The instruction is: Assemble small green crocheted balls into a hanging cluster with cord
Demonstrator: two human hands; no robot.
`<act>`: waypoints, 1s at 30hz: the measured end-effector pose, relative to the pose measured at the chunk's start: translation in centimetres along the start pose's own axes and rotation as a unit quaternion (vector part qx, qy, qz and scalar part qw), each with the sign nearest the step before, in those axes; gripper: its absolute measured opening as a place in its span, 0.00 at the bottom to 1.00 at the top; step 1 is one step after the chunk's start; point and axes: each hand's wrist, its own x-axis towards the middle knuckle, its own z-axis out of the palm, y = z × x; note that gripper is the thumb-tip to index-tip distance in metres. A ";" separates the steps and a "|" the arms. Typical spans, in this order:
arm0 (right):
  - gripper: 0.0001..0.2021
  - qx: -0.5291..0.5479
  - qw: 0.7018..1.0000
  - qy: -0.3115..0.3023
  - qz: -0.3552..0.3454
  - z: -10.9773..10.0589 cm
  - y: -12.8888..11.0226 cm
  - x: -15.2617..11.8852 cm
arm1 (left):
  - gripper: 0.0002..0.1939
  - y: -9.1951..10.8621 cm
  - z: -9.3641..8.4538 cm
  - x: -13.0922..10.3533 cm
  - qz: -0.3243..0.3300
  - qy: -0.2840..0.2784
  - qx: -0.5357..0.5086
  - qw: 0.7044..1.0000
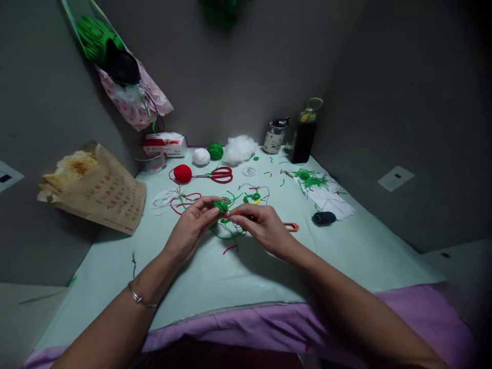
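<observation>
A small green crocheted piece (221, 206) is pinched between the thumb and fingers of my left hand (187, 224), above the middle of the table. Close against its right side, my right hand (266, 225) has thumb and forefinger pressed together. Something thin seems to be in that pinch, too small to name. Green yarn strands (226, 233) hang below the piece. A short red strand (229, 249) lies on the cloth just in front. An orange-handled tool (292, 226) lies partly hidden behind my right hand.
Behind my hands lie red scissors (222, 175), a red yarn ball (182, 173), a white ball (201, 157), a green ball (215, 150) and white stuffing (240, 148). A paper bag with bread (103, 192) stands left; a dark bottle (304, 136) and black spool (324, 218) are right.
</observation>
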 end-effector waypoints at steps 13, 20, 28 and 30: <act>0.08 -0.020 0.999 -0.001 0.036 0.3 -0.1 0.1 | 0.16 0.0 0.1 0.1 0.010 0.027 -0.005 1.000; 0.07 0.042 0.997 0.003 0.059 0.9 0.1 0.1 | 0.15 -0.2 0.1 0.0 -0.011 0.010 -0.046 0.999; 0.09 0.101 0.991 0.003 0.083 1.5 0.9 0.3 | 0.15 -0.5 0.4 -0.1 -0.002 0.011 -0.053 0.999; 0.09 0.081 0.994 0.013 0.076 1.4 1.0 0.3 | 0.15 -0.5 0.5 -0.2 0.009 0.016 -0.037 0.999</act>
